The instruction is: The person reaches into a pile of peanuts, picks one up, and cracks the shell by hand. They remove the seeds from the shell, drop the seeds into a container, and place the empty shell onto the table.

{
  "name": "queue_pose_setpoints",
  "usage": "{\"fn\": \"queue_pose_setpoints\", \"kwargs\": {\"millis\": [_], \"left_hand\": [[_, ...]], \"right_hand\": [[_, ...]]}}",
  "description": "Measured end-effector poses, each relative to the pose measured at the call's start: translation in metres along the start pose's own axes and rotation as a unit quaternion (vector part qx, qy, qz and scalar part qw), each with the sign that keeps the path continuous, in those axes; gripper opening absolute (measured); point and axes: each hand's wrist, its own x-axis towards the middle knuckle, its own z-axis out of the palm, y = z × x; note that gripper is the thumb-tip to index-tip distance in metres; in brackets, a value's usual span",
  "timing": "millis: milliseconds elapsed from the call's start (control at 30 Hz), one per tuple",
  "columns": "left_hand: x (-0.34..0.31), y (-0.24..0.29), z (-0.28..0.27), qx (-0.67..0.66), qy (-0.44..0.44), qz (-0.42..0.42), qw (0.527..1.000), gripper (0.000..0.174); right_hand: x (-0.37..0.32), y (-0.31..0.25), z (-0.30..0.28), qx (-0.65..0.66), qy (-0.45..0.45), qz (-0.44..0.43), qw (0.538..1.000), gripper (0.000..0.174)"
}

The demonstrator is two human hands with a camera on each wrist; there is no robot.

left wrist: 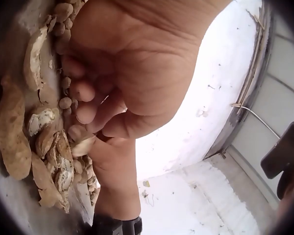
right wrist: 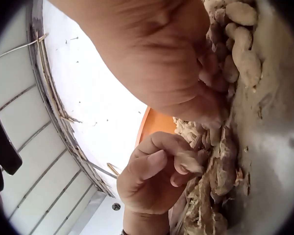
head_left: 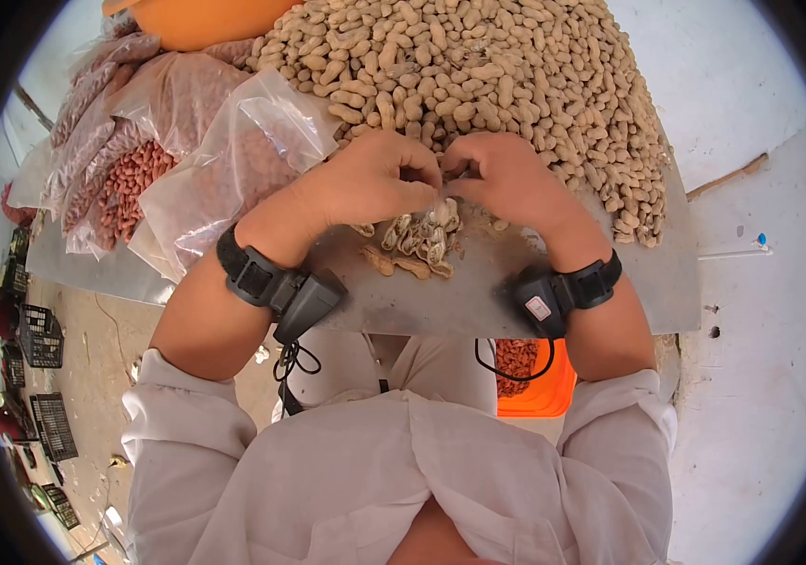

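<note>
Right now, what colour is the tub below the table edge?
Orange; the tub shows best in the head view.

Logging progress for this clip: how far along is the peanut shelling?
Done: bags of red kernels, plus a small heap of empty shells below the hands. In hand: left hand and right hand pinch one pod. Left: the big pile of unshelled peanuts.

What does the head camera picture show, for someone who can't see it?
The left hand and right hand pinch a peanut together over empty shells on a grey table. Behind lies a big peanut pile, with bags of red kernels beside it.
</note>
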Motion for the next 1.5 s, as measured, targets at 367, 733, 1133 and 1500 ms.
{"fn": "queue_pose_setpoints", "kwargs": {"millis": [367,733,1133,1500], "left_hand": [[0.006,-0.005,0.007,-0.058,0.129,0.018,0.990,0.020],[0.007,-0.008,0.007,-0.295,0.118,0.029,0.948,0.014],[0.008,-0.010,0.013,-0.108,0.227,0.110,0.962,0.014],[0.006,-0.005,0.017,-0.111,0.210,0.072,0.969,0.008]], "right_hand": [[0.001,-0.012,-0.004,0.211,0.119,0.024,0.970,0.011],[0.000,-0.011,-0.005,0.436,0.124,0.029,0.891,0.017],[-0.003,-0.014,-0.007,0.363,0.141,0.001,0.921,0.014],[-0.001,-0.012,0.000,0.269,0.181,-0.026,0.946,0.010]]}}
